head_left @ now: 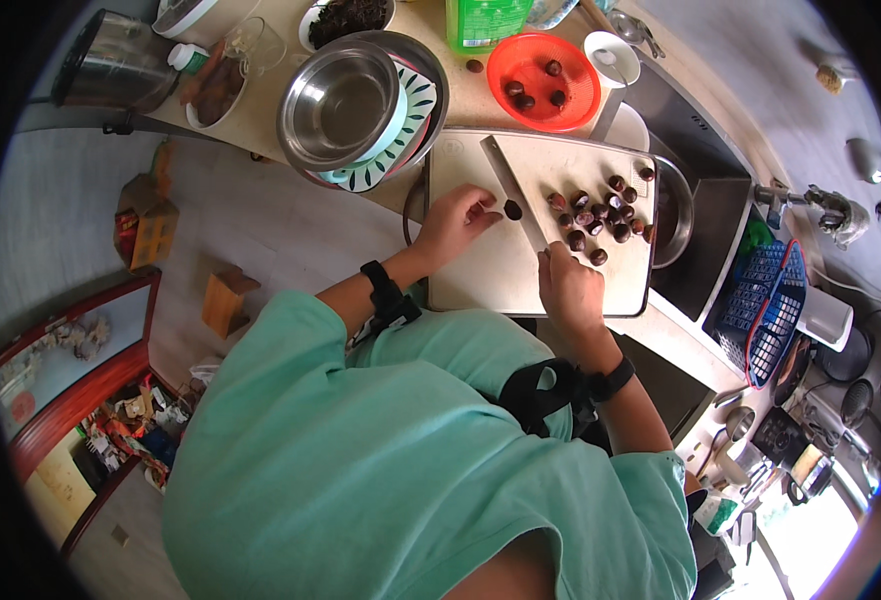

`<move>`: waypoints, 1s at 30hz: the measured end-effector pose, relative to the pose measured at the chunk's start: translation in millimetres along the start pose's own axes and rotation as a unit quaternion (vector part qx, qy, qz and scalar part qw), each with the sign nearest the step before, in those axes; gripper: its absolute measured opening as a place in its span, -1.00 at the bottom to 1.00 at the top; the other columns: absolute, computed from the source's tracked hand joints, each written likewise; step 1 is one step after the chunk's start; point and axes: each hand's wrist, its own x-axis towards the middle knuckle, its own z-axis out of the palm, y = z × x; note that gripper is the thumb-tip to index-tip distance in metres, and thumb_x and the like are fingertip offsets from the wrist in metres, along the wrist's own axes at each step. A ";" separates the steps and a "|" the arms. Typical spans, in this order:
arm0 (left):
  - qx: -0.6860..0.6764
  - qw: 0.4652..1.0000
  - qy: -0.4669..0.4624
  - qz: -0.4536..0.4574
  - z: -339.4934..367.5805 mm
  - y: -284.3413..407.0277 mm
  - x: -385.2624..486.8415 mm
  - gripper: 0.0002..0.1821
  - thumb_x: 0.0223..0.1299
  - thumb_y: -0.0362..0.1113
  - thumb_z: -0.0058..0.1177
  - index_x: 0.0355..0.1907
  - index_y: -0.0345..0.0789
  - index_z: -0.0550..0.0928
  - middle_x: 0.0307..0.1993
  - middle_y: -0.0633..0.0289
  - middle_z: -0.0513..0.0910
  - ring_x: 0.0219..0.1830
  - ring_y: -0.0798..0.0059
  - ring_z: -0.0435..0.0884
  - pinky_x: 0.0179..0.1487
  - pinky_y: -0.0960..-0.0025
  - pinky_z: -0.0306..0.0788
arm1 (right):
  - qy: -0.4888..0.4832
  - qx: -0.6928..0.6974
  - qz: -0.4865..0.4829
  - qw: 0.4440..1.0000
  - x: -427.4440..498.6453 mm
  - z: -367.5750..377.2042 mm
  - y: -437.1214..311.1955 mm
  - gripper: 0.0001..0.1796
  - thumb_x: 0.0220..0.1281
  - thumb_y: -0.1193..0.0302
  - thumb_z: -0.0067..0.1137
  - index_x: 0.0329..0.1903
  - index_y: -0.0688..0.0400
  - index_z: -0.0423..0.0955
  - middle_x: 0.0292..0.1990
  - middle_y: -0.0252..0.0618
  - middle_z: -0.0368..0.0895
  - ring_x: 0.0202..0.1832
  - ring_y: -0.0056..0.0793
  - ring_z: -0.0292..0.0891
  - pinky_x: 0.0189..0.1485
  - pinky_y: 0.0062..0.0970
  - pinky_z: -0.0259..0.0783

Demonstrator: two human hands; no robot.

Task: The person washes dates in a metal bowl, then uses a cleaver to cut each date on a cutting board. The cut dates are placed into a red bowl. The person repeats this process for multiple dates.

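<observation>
A pale cutting board (478, 277) lies before me on the counter. My right hand (571, 289) is closed round the handle of a kitchen knife (511, 176), whose long blade lies across the board, pointing away from me. Just left of the blade sits a single dark chestnut (513, 210). Beside it is my left hand (464, 221), fingers apart and curled, with a small gap between fingertips and chestnut. To the right of the knife, several brown chestnuts (598, 214) are spread over the board.
Beyond the board stands a red plastic basket (496, 71) with several chestnuts, beside a white bowl (611, 60) holding a spoon. Stacked metal bowls (298, 112) and a patterned plate are at the back left. On the right are a sink (710, 232) and a blue basket (763, 300).
</observation>
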 end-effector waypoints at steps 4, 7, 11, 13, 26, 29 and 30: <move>-0.279 0.952 -0.064 -0.112 13.2 -3.7 13.8 -0.77 0.33 -0.50 0.18 -0.04 -0.35 0.47 -0.23 0.25 0.63 -0.27 0.58 0.60 -0.17 0.43 0.52 | 0.028 0.114 0.014 0.993 -4.3 -6.6 -0.7 -0.78 0.41 0.37 0.12 -0.32 0.21 0.36 -0.60 0.03 0.54 -0.53 0.05 0.54 -0.49 -0.11 0.42; -0.340 0.925 -0.103 -0.136 19.4 -1.3 19.5 -0.76 0.32 -0.52 0.19 -0.06 -0.36 0.46 -0.23 0.24 0.62 -0.27 0.58 0.59 -0.19 0.44 0.51 | -0.002 0.199 0.064 0.978 -5.1 -10.1 0.6 -0.76 0.40 0.37 0.12 -0.34 0.23 0.33 -0.58 0.09 0.52 -0.46 0.16 0.53 -0.43 -0.05 0.41; -0.359 0.916 -0.150 -0.094 16.9 1.1 20.8 -0.76 0.31 -0.53 0.19 -0.06 -0.39 0.46 -0.24 0.22 0.63 -0.24 0.58 0.59 -0.19 0.45 0.51 | -0.026 0.269 0.123 0.955 -7.1 -29.6 -0.1 -0.74 0.40 0.38 0.14 -0.35 0.26 0.33 -0.57 0.15 0.47 -0.47 0.23 0.43 -0.45 -0.05 0.32; -0.301 0.939 -0.130 -0.102 11.7 -0.8 23.2 -0.76 0.33 -0.50 0.16 0.00 -0.42 0.50 -0.24 0.23 0.64 -0.22 0.58 0.60 -0.15 0.45 0.52 | -0.048 0.249 0.164 0.953 -10.4 -47.5 -3.3 -0.76 0.41 0.38 0.13 -0.32 0.27 0.36 -0.59 0.11 0.47 -0.51 0.18 0.44 -0.45 -0.08 0.33; 0.215 0.965 -0.115 0.100 4.5 17.9 40.9 -0.77 0.25 -0.25 0.25 -0.21 -0.34 0.55 -0.35 0.07 0.65 -0.30 0.02 0.66 -0.23 0.13 0.49 | 0.074 0.097 0.041 0.992 -9.2 -9.6 22.9 -0.79 0.41 0.33 0.11 -0.30 0.17 0.37 -0.62 -0.01 0.55 -0.57 0.06 0.55 -0.51 -0.08 0.45; 0.209 0.970 -0.090 0.083 -3.5 20.0 39.9 -0.76 0.24 -0.23 0.28 -0.28 -0.34 0.55 -0.40 0.08 0.64 -0.36 0.09 0.65 -0.28 0.16 0.48 | 0.062 0.079 0.028 0.995 -8.3 -1.4 17.8 -0.81 0.41 0.35 0.11 -0.30 0.16 0.38 -0.63 -0.03 0.54 -0.58 0.03 0.55 -0.53 -0.10 0.44; 0.174 0.978 -0.086 0.074 -6.0 20.3 36.8 -0.76 0.23 -0.23 0.28 -0.29 -0.34 0.56 -0.41 0.08 0.64 -0.38 0.12 0.64 -0.29 0.16 0.47 | 0.052 0.075 0.023 0.996 -7.2 -0.8 14.1 -0.81 0.41 0.35 0.11 -0.29 0.17 0.38 -0.63 -0.02 0.53 -0.58 0.05 0.54 -0.52 -0.09 0.43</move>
